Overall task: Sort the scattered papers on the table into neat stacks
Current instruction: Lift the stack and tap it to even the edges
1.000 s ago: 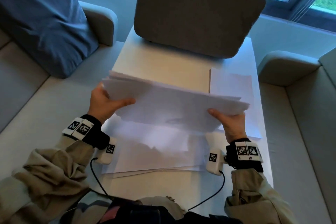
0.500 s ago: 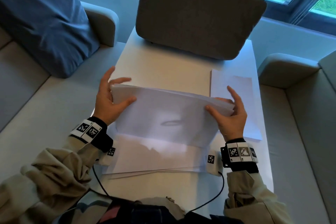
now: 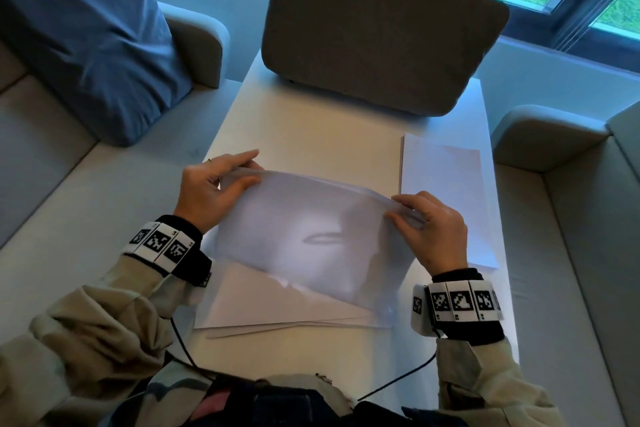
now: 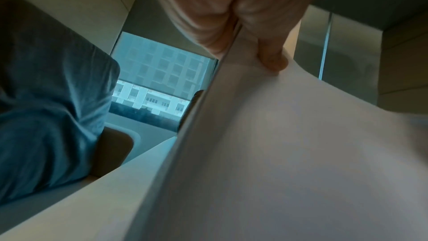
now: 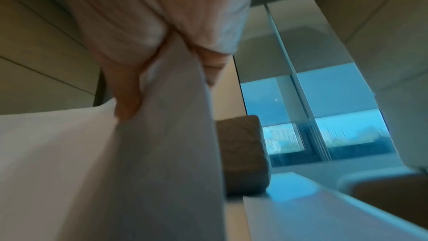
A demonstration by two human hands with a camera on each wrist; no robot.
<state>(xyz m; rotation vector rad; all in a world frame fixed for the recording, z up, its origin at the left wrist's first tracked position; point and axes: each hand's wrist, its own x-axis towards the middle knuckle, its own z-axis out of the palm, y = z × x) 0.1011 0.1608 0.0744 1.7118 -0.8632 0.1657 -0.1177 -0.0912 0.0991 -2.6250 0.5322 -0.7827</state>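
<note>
Both hands hold a sheaf of white papers (image 3: 311, 232) tilted up on its lower edge over the middle of the white table (image 3: 311, 135). My left hand (image 3: 221, 184) pinches the sheaf's upper left corner, thumb in front and fingers behind. At the upper right corner my right hand (image 3: 415, 215) pinches it the same way. Under the sheaf lie loose sheets (image 3: 277, 308), fanned slightly. A squared stack of paper (image 3: 446, 191) lies at the table's right side. The wrist views show each thumb (image 4: 273, 58) (image 5: 127, 103) pressed on the sheaf (image 4: 277, 153) (image 5: 115, 171).
A large grey cushion (image 3: 381, 28) stands at the table's far end. A blue cushion (image 3: 79, 35) rests on the sofa at the left. Pale sofa seats (image 3: 69, 218) flank the table on both sides. A black cable (image 3: 398, 381) runs from my right wrist.
The sheaf has swung from lying nearly flat in the air to standing on its lower edge. Both hands moved from its sides up to its top corners and closer together.
</note>
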